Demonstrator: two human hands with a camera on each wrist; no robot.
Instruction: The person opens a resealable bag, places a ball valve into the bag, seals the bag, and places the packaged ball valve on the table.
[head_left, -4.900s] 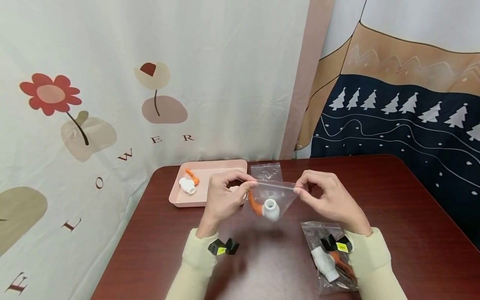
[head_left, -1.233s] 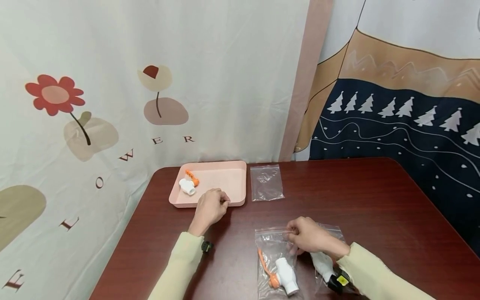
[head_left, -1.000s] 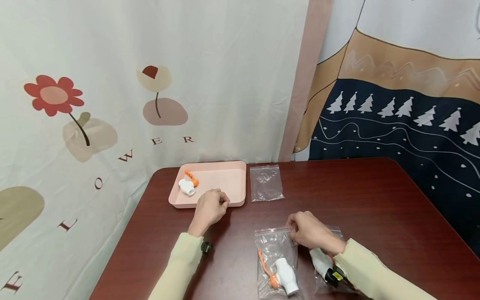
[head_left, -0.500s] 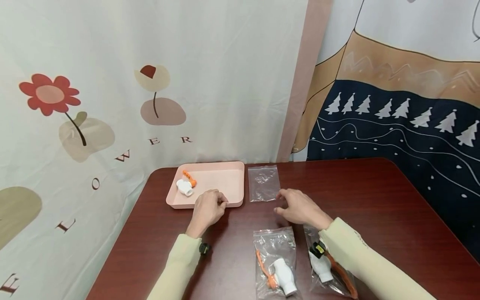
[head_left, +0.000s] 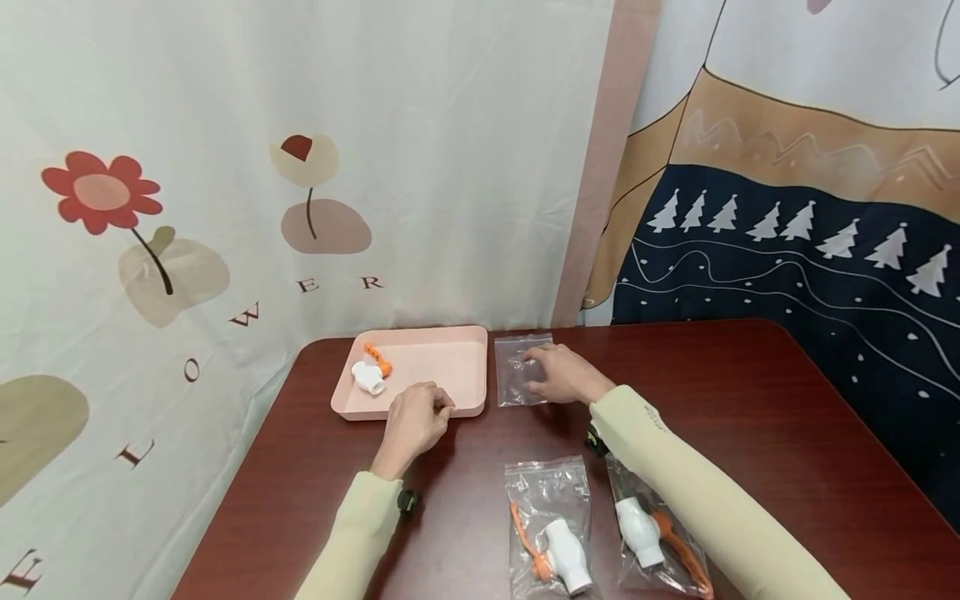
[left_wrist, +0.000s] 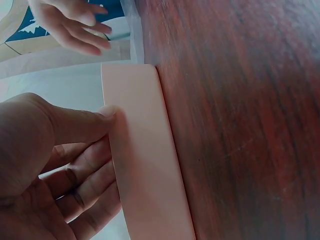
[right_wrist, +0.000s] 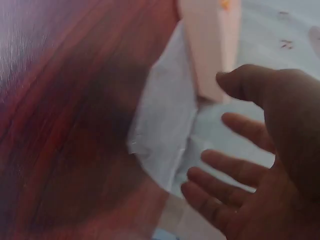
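My left hand pinches the near wall of the pink tray; in the left wrist view the thumb lies on the outside of the wall and the fingers are behind it. In that tray, at the left, is a white ball valve with an orange handle. Over a flat clear zip bag right of the tray, my right hand reaches with spread fingers and holds nothing. The right wrist view shows a gap between those fingers and the bag.
Two zip bags lie near the front of the brown table. Each contains a white ball valve with an orange handle: the left bag, and the right bag, partly under the right sleeve. Printed curtains hang behind the table.
Earlier both hands held up a bagged ball valve. That bag now lies on the table, released by my right hand, which has moved up to the flat bag. My left hand has gone to the tray.
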